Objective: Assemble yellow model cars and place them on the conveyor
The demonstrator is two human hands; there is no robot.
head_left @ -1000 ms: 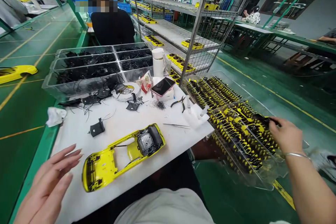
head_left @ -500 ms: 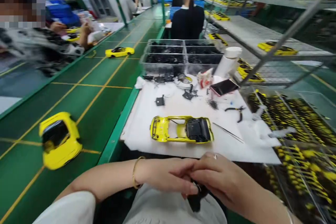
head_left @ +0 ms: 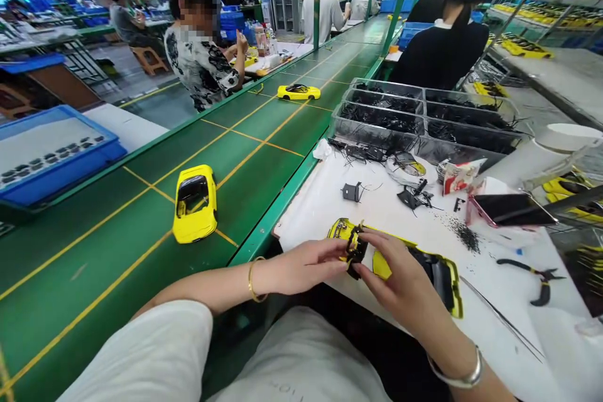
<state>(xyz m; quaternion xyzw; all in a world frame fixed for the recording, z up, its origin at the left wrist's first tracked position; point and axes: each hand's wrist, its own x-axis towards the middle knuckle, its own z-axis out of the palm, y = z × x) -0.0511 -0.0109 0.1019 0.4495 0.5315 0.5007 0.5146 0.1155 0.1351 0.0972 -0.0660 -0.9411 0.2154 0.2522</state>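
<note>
A small black plastic part is held between the fingertips of both hands. My left hand, with a gold bangle at the wrist, pinches it from the left. My right hand, wearing a silver bangle, grips its right side with thumb and fingers. Behind and beneath the hands lies a yellow toy car body on the white work surface, partly covered by my right hand. Its black section shows at the right end. To its right rest thin metal tweezers and black-handled nippers.
On the green conveyor belt to the left stand yellow toy cars. A clear divided bin of black parts is at the back. A phone, small black pieces and a white cylinder occupy the right. Co-workers sit further off.
Both hands have risen from my lap to above the car body, bringing the black part up. My view has turned left. The nearer car on the belt appears farther away.
</note>
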